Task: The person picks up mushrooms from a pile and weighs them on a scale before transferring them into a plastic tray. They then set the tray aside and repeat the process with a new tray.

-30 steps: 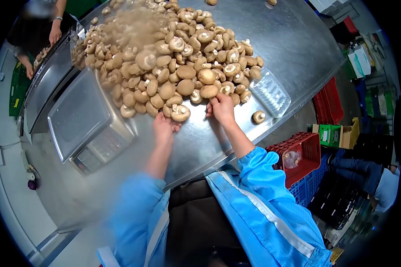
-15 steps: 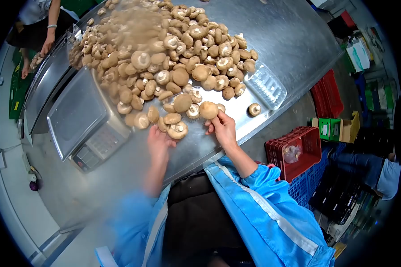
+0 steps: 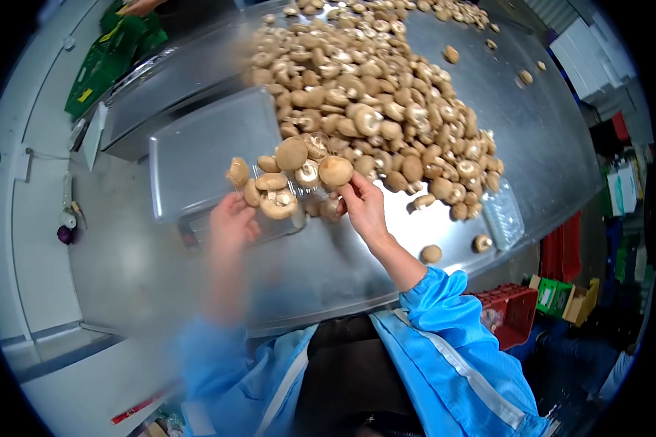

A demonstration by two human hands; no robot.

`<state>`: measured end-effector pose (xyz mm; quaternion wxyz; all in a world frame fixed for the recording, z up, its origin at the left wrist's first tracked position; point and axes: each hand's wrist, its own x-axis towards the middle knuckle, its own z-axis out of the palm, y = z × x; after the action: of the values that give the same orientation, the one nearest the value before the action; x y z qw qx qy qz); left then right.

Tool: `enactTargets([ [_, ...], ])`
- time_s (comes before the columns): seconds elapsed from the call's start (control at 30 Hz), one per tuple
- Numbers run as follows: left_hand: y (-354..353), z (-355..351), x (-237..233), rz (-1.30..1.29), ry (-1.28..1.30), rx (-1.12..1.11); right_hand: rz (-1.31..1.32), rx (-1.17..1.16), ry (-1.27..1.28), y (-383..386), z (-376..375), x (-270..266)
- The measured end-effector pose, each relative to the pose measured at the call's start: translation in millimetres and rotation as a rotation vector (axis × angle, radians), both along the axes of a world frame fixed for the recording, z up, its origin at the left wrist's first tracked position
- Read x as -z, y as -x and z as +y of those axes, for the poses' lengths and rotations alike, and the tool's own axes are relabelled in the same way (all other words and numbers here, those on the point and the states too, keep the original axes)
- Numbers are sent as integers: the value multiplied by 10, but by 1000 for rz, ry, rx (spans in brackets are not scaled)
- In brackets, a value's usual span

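Observation:
My left hand (image 3: 233, 222) and my right hand (image 3: 364, 211) hold a clear plastic tray (image 3: 304, 192) between them, one at each end. Several brown shiitake mushrooms (image 3: 292, 154) lie heaped on it and hide most of the tray. Closed fingers of my right hand grip its right end, beside a round mushroom cap (image 3: 335, 172). My left hand is slightly blurred, its fingers curled at the left end below a mushroom. The load hangs over the front right part of the weighing scale's plate (image 3: 204, 156).
A large mushroom heap (image 3: 372, 95) covers the metal table (image 3: 328, 269) behind. Another clear tray (image 3: 504, 215) lies at the right, with loose mushrooms (image 3: 482, 243) nearby. Red crates (image 3: 514, 313) stand beyond the right edge. Another person's hand (image 3: 142, 6) shows above green crates (image 3: 109, 62).
The camera view has turned and shifted. Both hands have carried the mushroom-filled tray from the table beside the scale to over the scale's edge.

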<state>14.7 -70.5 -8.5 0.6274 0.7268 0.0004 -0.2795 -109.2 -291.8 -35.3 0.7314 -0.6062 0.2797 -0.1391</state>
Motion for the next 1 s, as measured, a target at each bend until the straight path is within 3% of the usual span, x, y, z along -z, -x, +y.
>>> enactTargets([
  [0.03,-169,125,12,-10,-1,-8,46,-30,-9,-151,78,-34],
  [0.13,-604,415,-10,-40,-21,-48,-89,-17,586,-656,298,234],
  [0.17,-736,496,27,-44,-24,-57,-47,-39,568,-787,376,236],
  [0.27,-1025,685,103,-37,-74,-67,-41,-37,881,-1067,564,287],
  [0.4,-1214,797,199,-65,-158,-34,101,-109,994,-1148,703,277],
  [0.53,-1216,883,136,-70,-218,10,126,-133,954,-1096,725,182],
  [0.67,-1211,1161,157,-507,-430,26,31,-93,1002,-1054,736,-34],
  [0.7,-1169,1172,112,-566,-346,-53,-11,-90,1035,-1055,749,-103],
  [0.87,-1272,1073,-208,-940,-383,162,-137,-251,1180,-1124,738,-127],
  [1.0,-1312,860,-215,-1045,-409,417,-175,-191,1286,-1142,729,-134],
])
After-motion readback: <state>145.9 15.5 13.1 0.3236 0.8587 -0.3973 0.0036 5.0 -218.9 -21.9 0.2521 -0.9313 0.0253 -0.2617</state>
